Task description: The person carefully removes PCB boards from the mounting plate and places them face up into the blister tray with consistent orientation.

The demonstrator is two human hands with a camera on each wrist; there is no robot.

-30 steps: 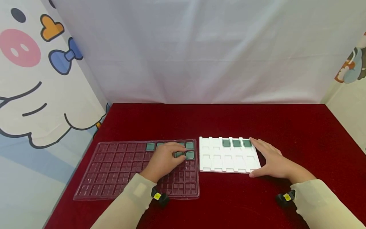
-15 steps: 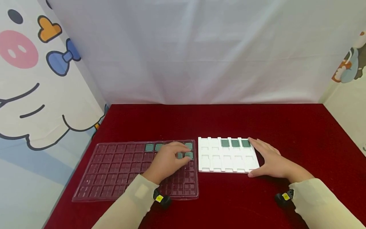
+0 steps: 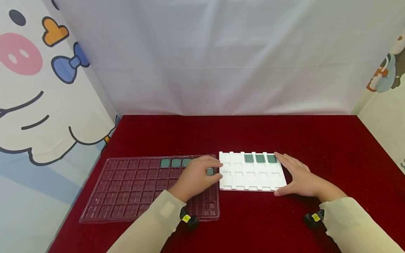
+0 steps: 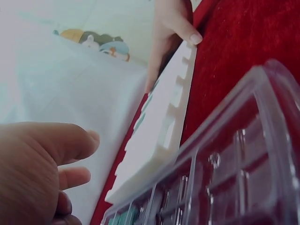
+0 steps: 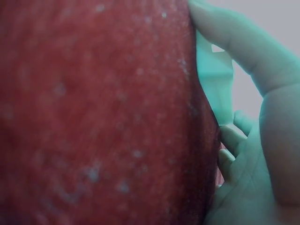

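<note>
My left hand (image 3: 197,175) hovers over the right end of a clear plastic compartment tray (image 3: 126,184), its thumb and fingertips reaching the left edge of a white slotted tray (image 3: 251,177). Whether a chip is between those fingertips cannot be made out in the head or left wrist view. A green square chip (image 3: 210,171) shows in the gap behind them. My right hand (image 3: 299,175) spans the white tray's right end, thumb at the front corner and fingers at the back, holding it. Three green chips (image 3: 260,158) sit in the white tray's back row, towards the right.
More green chips (image 3: 165,163) lie in the clear tray's back row, left of my hand; others may be covered by it. Both trays lie side by side on a dark red cloth (image 3: 240,135). A white curtain (image 3: 234,70) hangs behind the table.
My left hand has moved right across the clear tray to the white tray's edge, uncovering another back-row chip. My right hand stays at the white tray's end.
</note>
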